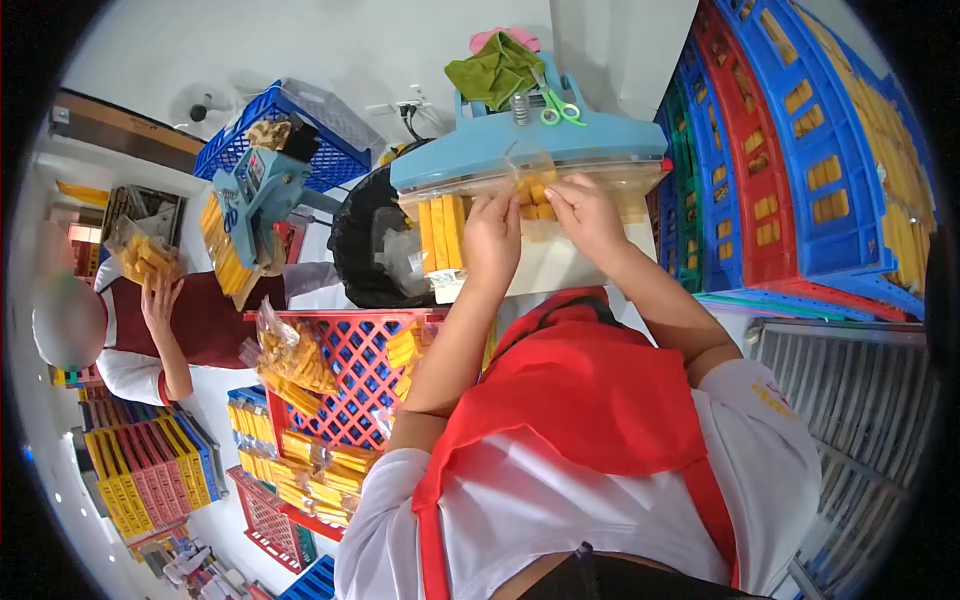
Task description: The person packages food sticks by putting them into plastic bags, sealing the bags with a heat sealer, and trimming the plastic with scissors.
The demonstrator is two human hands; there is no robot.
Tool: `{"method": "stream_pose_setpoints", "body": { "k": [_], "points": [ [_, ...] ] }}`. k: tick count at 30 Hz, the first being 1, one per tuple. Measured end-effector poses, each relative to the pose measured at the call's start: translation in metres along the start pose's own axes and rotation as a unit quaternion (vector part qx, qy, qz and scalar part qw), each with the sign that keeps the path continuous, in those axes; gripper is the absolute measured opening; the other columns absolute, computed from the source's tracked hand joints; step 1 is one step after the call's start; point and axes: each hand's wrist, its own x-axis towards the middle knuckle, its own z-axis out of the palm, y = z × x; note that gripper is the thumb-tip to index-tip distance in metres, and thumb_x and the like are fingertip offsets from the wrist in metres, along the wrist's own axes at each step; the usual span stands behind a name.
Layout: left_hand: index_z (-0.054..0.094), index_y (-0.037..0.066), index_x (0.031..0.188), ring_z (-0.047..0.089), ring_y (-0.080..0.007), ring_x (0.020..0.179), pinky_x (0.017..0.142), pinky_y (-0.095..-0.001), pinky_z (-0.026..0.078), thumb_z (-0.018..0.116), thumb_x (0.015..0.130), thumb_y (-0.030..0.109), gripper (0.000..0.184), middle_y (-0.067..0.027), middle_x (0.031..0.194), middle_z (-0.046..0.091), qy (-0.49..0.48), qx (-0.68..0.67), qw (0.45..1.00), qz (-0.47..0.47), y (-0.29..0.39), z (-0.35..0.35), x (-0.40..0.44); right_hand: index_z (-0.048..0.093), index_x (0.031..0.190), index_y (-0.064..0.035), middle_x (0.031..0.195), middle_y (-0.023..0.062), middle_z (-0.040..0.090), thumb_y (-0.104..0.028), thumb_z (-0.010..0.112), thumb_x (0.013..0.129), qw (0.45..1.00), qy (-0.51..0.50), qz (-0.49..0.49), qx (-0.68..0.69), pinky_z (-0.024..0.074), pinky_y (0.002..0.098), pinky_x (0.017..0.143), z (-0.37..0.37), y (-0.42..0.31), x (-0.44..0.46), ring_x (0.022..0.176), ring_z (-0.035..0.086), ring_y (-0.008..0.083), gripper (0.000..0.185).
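Note:
A clear plastic bag (536,196) with orange-yellow pieces inside lies at the front edge of a light-blue bag sealer (520,150). My left hand (492,232) pinches the bag's left side, fingers closed. My right hand (588,222) grips the right side near the top, its thumb and fingers pressed together on the plastic. Just left of my left hand, a pack of yellow sticks (440,233) stands on the sealer's white shelf (570,272). Green-handled scissors (561,108) and a green cloth (494,70) rest on top of the sealer.
A bin with a black liner (350,240) stands left of the sealer. Below it is a red crate (350,375) with bagged yellow sticks. Stacked blue and red crates (770,200) rise on the right. At the left, a co-worker (215,320) holds another bag (145,255) near a second sealer (260,195).

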Motion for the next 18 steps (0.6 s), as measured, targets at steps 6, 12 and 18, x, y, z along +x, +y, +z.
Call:
{"method": "stream_pose_setpoints", "body": {
  "k": [6, 12, 18],
  "points": [
    [0.059, 0.000, 0.086, 0.055, -0.0172, 0.066, 0.061, -0.0267, 0.045, 0.058, 0.075, 0.004, 0.012, -0.0069, 0.070, 0.058, 0.024, -0.474, 0.850, -0.229, -0.008, 0.000, -0.009, 0.060, 0.080, 0.0015, 0.087, 0.0063, 0.054, -0.009, 0.057, 0.077, 0.934, -0.080, 0.121, 0.326, 0.0421, 0.0240, 0.061, -0.016, 0.013, -0.001, 0.068, 0.052, 0.0133, 0.011],
    [0.059, 0.000, 0.080, 0.050, -0.0083, 0.068, 0.063, -0.0217, 0.043, 0.055, 0.077, 0.003, 0.006, -0.0024, 0.079, 0.057, -0.055, -0.352, 0.930, -0.090, -0.032, 0.006, 0.001, 0.060, 0.076, -0.0019, 0.103, 0.0041, 0.049, -0.005, 0.058, 0.075, 0.864, -0.172, 0.217, 0.421, 0.0395, 0.0192, 0.060, -0.017, 0.030, 0.004, 0.073, 0.050, 0.0065, 0.004],
    [0.057, 0.001, 0.081, 0.049, -0.0078, 0.069, 0.061, -0.0211, 0.040, 0.054, 0.077, 0.002, 0.006, -0.0015, 0.079, 0.056, -0.151, -0.503, 0.842, -0.128, -0.037, 0.009, 0.005, 0.060, 0.078, -0.0015, 0.099, 0.0037, 0.051, -0.001, 0.058, 0.074, 0.875, -0.173, 0.138, 0.431, 0.0420, 0.0212, 0.061, -0.007, 0.044, 0.005, 0.074, 0.052, 0.0077, 0.005]
  ]
}}
